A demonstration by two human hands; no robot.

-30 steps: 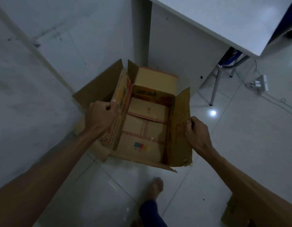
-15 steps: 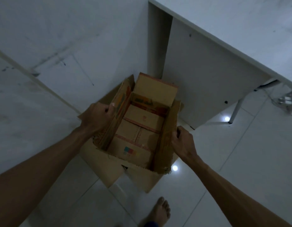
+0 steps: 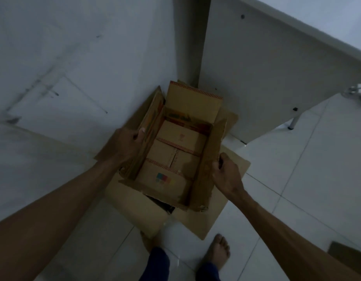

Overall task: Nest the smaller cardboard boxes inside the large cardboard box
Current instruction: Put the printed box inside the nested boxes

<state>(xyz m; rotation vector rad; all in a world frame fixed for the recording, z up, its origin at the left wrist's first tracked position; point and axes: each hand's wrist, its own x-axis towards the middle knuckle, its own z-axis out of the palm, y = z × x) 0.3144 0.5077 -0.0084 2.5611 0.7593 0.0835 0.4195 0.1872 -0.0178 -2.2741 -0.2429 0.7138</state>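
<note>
the small box (image 3: 171,159) sits down inside the big box (image 3: 195,222), on the floor (image 3: 297,179) by a desk (image 3: 266,67). it looks light, empty and bendy, with soft, torn flaps. the left hand (image 3: 125,148) grips its left wall. the right hand (image 3: 226,173) grips its right flap. holding the stiffer walls seems best.

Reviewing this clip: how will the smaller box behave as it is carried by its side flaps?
Likely light: the smaller box looks empty, held by the left hand and right hand. Probably floppy: its near edge is torn and ragged. The flaps may bend under grip.
</note>
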